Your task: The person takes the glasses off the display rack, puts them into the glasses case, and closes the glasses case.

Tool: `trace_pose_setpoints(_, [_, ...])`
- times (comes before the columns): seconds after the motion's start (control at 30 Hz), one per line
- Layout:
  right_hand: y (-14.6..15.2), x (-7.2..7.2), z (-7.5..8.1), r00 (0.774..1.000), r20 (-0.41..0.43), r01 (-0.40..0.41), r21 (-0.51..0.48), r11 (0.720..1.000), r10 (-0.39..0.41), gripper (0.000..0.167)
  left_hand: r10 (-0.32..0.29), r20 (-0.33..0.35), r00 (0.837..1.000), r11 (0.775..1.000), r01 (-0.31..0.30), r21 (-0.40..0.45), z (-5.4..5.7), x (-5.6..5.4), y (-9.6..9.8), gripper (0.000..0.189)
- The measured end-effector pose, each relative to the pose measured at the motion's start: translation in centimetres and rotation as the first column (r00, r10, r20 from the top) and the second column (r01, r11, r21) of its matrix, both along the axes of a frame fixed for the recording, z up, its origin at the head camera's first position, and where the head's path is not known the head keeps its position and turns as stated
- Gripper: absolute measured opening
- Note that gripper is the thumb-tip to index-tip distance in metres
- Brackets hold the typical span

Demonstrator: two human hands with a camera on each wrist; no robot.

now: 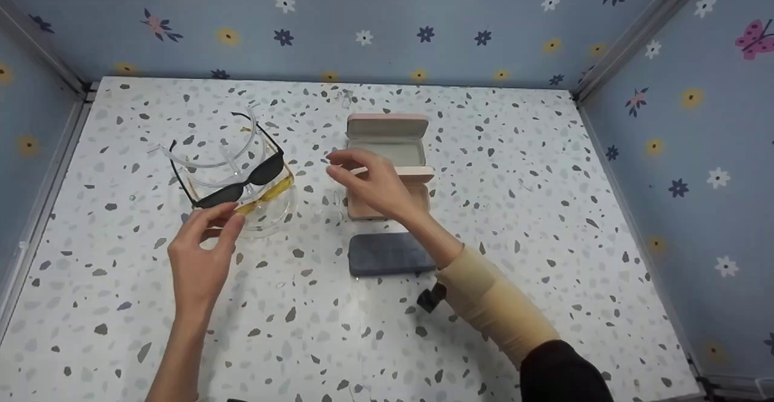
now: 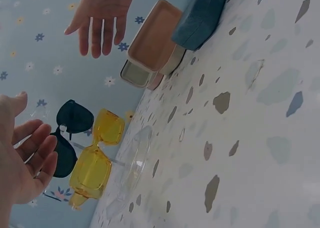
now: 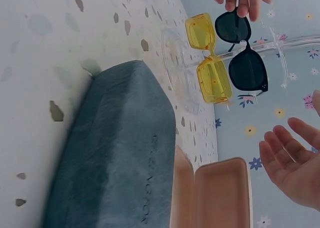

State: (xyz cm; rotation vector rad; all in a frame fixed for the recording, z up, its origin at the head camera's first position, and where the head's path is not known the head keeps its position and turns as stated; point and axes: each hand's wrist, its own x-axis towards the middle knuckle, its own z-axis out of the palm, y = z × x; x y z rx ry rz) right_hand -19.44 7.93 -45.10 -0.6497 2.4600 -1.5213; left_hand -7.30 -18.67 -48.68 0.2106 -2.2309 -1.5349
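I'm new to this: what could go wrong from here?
The left hand, close to the dark sunglasses, might knock them into the yellow glasses just below. The clear stand holding both could perhaps tip if bumped. The right hand, near the open peach case, may catch its raised lid.

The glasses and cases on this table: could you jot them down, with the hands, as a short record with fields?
Dark sunglasses: on a clear stand
Yellow glasses: same stand, below the sunglasses
Peach-lined case: open
Grey-lined case: open, behind the peach-lined one
Closed case: dark blue-grey, nearest of the cases
Left hand: fingers near the sunglasses, contact unclear
Right hand: above the peach-lined case, holding nothing
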Motion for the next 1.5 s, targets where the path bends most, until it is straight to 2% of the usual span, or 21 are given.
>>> trace_pose_setpoints(0.23, [-1.5,-1.6,0.6,1.000,-0.014,-0.024,0.045,0.999,0.025,0.039,0.072,0.025,0.997,0.997,-0.072,-0.010,0.5,0.0,-1.5,0.018])
trace_pose_setpoints(0.43, [-2.8,-2.9,0.9,0.999,0.016,-0.033,0.061,0.998,0.032,0.039,0.159,0.073,0.985,0.987,-0.160,0.000,0.8,0.0,-2.3,0.022])
trace_pose_setpoints(0.6, [-3.9,-3.9,0.9,0.999,0.031,-0.037,0.069,0.997,0.035,0.039,0.218,0.114,0.969,0.976,-0.220,-0.002,0.8,-0.3,-3.0,0.028])
trace_pose_setpoints(0.83, [-5.3,-4.9,0.8,0.998,0.062,-0.009,0.085,0.996,0.004,0.037,0.264,0.237,0.935,0.962,-0.272,0.001,0.8,-1.2,-4.2,0.036])
trace_pose_setpoints(0.93, [-5.9,-5.3,0.6,0.997,0.075,-0.003,0.088,0.996,-0.004,0.036,0.282,0.240,0.929,0.958,-0.288,-0.008,0.7,-1.5,-4.5,0.037])
trace_pose_setpoints(1.07, [-6.6,-5.6,0.5,0.997,0.078,0.003,0.110,0.994,-0.012,0.036,0.291,0.232,0.928,0.955,-0.297,-0.009,0.5,-2.0,-4.8,0.039])
trace_pose_setpoints(1.23, [-7.5,-5.8,0.3,0.995,0.098,0.001,0.129,0.992,-0.014,0.036,0.278,0.277,0.920,0.953,-0.301,0.041,0.4,-2.4,-4.8,0.041])
trace_pose_setpoints(1.5, [-8.5,-5.8,0.2,0.988,0.153,-0.004,0.173,0.985,-0.023,0.040,0.220,0.322,0.921,0.952,-0.275,0.134,0.4,-3.3,-4.6,0.042])
